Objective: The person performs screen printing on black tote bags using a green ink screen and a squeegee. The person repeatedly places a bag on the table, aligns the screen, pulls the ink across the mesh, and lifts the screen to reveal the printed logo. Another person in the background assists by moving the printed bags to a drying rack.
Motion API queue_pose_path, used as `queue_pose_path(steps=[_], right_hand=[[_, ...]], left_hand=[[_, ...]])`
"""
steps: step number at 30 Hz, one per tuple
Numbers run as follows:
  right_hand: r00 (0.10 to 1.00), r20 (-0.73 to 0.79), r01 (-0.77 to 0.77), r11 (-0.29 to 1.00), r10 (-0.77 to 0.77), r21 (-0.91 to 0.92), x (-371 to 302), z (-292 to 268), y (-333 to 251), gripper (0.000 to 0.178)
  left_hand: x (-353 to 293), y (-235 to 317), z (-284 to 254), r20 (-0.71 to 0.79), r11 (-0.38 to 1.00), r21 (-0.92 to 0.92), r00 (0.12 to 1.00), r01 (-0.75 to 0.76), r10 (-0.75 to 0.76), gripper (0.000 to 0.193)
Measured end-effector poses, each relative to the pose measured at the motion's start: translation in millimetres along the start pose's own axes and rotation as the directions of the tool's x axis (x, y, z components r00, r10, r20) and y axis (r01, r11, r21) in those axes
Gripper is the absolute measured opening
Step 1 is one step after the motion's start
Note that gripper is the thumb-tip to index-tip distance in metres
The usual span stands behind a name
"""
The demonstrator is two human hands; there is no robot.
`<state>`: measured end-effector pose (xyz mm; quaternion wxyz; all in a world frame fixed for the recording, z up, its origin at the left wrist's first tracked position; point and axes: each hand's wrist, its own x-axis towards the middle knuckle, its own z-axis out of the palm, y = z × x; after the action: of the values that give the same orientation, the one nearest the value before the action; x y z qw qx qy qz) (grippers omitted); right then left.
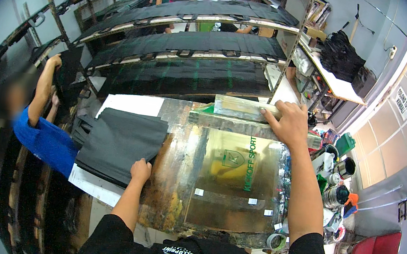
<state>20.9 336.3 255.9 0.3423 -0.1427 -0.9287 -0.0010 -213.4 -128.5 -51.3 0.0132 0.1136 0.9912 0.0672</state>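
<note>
My right hand (290, 121) is closed round the end of a squeegee (240, 108) with a pale, worn handle. The squeegee lies along the far bar of a printing screen (234, 204), with green ink at its left end. A green crest and lettering show on the screen's yellowish mesh, and small white tape pieces stick to it. My left hand (140, 170) pinches the near right corner of the top black fabric piece (123, 139). That piece lies on a stack of similar ones, left of the screen.
A person in a blue shirt (48, 139) reaches to the racks at left. Shelves of black fabric pieces (190, 70) stand beyond the table. Cans (335, 196), bottles and a tape roll (276, 241) crowd the right side. Red chairs (376, 250) stand lower right.
</note>
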Motion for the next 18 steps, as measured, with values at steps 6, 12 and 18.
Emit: queue_pose_path(steps=[6,12,18], right_hand=[[0.996,0.087,-0.033,0.999,0.034,-0.021,2,-6,-2,0.055],[0.999,0.044,-0.018,1.0,0.018,0.008,3,-1,-3,0.054],[0.999,0.032,-0.023,1.0,0.023,-0.006,2,-3,-2,0.053]], left_hand=[[9,-4,-11,-0.073,0.989,0.113,0.991,-0.099,0.108,0.025],[13,3,-43,-0.154,0.957,0.212,0.96,-0.199,0.234,0.025],[4,110,-60,-0.029,0.888,0.19,0.902,-0.419,0.432,0.017]])
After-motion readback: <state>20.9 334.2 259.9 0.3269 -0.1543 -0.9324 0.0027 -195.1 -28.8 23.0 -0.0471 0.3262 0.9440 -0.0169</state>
